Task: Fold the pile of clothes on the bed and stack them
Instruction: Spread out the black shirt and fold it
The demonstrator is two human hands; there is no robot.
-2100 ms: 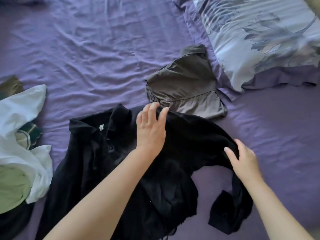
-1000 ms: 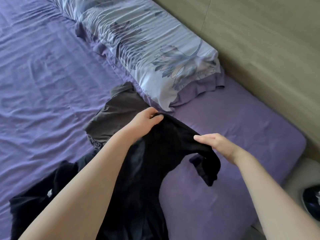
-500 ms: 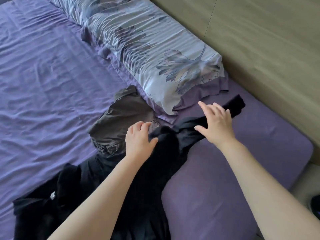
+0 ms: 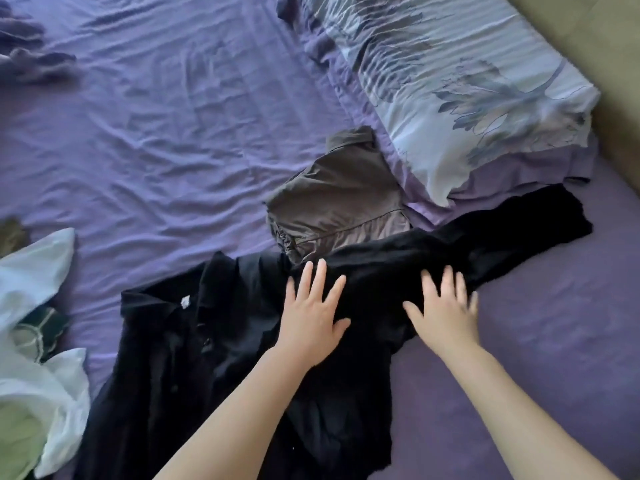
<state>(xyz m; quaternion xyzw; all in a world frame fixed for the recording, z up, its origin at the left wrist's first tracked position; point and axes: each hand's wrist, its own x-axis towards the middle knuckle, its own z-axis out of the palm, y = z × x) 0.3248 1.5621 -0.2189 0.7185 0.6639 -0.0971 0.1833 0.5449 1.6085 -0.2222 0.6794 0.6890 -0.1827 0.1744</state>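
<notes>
Nearest the camera, two bare forearms reach forward over a black collared shirt (image 4: 194, 368) spread on the purple bed sheet (image 4: 156, 140). The left hand (image 4: 313, 317) lies flat on the shirt's upper chest, its fingers (image 4: 320, 277) straight and spread apart, gripping nothing. The right hand (image 4: 445, 308) presses flat on the shirt's sleeve (image 4: 502, 233), fingers likewise straight and splayed, slightly blurred. That sleeve stretches out to the right, its cuff end lying near the pillow's corner. At the left edge sits the unfolded pile: a white garment (image 4: 31, 341), a pale green garment (image 4: 15, 441) beneath it, and a dark green piece with white trim (image 4: 38, 332). Just beyond the hands, touching the black shirt's shoulder, rests a folded grey-brown garment (image 4: 339, 202). Farther back, a floral-print pillow (image 4: 467, 84) lies along the bed's right side.
</notes>
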